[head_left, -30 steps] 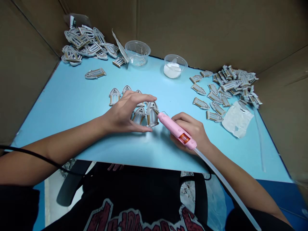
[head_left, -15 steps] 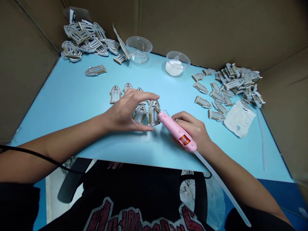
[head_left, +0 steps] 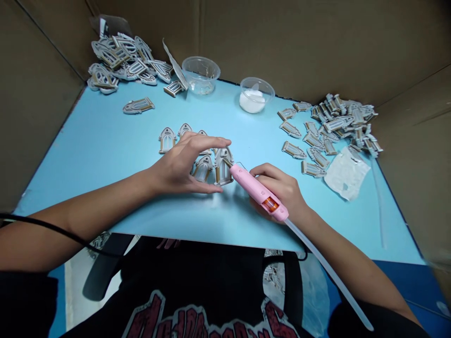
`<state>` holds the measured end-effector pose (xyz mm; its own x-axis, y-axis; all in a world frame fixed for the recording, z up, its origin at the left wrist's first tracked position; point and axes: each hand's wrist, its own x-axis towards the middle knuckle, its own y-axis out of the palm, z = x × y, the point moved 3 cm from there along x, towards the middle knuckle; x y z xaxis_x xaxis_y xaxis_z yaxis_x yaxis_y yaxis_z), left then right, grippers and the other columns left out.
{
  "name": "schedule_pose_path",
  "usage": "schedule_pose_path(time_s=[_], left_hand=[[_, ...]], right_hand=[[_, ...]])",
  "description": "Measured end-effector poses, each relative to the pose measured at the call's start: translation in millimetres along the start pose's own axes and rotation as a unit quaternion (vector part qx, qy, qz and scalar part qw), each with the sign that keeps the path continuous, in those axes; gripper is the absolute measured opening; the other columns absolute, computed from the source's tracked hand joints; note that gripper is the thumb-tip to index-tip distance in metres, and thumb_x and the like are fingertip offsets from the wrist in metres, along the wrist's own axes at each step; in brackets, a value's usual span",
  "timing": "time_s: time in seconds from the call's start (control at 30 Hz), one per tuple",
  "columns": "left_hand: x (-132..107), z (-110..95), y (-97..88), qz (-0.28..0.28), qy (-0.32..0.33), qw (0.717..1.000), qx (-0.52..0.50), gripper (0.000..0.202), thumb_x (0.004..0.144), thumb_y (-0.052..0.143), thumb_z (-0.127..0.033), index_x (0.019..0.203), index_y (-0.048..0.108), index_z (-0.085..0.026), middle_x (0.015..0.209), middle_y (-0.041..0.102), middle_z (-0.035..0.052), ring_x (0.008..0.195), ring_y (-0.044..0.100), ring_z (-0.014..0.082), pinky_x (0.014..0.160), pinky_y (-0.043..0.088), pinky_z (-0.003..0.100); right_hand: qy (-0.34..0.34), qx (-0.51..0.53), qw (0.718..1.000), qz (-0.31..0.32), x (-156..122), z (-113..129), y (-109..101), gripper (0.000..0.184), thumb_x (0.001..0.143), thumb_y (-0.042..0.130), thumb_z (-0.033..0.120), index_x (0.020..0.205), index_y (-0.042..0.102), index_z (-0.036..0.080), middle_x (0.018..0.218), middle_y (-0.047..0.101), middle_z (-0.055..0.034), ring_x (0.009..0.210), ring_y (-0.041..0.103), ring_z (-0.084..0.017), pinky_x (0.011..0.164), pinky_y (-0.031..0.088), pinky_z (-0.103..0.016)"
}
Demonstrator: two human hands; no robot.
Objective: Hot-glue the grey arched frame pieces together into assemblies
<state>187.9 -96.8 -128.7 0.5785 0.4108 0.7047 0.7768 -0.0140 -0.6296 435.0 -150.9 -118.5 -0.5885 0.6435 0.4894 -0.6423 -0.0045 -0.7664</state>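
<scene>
Head view is showing the left hand (head_left: 179, 166) pinching an arched window piece (head_left: 223, 168) between thumb and forefinger at the centre of the frame, low on the blue counter (head_left: 105, 155). Just right of it, the right hand (head_left: 283, 190) is gripping a pink glue gun (head_left: 257, 190), fingers closed round it, with the nozzle seemingly touching the piece's right edge. Heaps of pieces (head_left: 123, 58) are lying at upper left.

Blue table (head_left: 105, 141) with window pieces (head_left: 121, 54)
</scene>
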Motion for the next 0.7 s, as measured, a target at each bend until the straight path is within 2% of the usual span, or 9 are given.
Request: schedule_pose_path(time_s=[0.27, 0.47, 0.7], left_hand=[[-0.7, 1.7, 0.1, 0.028, -0.024, 0.999, 0.002, 0.085, 0.078, 0.088, -0.054, 0.146, 0.046, -0.025, 0.14, 0.068, 0.0167, 0.127, 0.069, 0.0273, 0.105, 0.055, 0.047], [-1.4, 2.8, 1.4, 0.015, 0.006, 0.999, -0.036, 0.088, 0.08, 0.089, -0.045, 0.152, 0.042, -0.028, 0.143, 0.067, 0.0149, 0.131, 0.068, 0.0273, 0.107, 0.055, 0.046], [-2.0, 3.8, 1.0, 0.011, 0.012, 0.999, -0.037, 0.089, 0.081, 0.088, -0.048, 0.153, 0.04, -0.029, 0.144, 0.066, 0.0159, 0.133, 0.067, 0.0281, 0.106, 0.054, 0.045]], right_hand=[[-0.001, 0.006, 1.0, -0.008, -0.3, 0.8, -0.1, 0.017, 0.096, 0.057, 0.014, 0.081, 0.06, 0.022, 0.094, 0.066, -0.0057, 0.077, 0.064, -0.016, 0.062, 0.049, -0.029], [-0.004, 0.01, 1.0, -0.003, -0.5, 0.4, -0.7, 0.015, 0.094, 0.058, 0.012, 0.083, 0.059, 0.022, 0.094, 0.066, -0.0056, 0.077, 0.064, -0.016, 0.062, 0.05, -0.028], [-0.012, 0.009, 1.0, -0.015, -0.7, -0.9, -0.8, 0.018, 0.093, 0.056, 0.009, 0.081, 0.055, 0.022, 0.093, 0.065, -0.0049, 0.075, 0.063, -0.014, 0.06, 0.049, -0.027]])
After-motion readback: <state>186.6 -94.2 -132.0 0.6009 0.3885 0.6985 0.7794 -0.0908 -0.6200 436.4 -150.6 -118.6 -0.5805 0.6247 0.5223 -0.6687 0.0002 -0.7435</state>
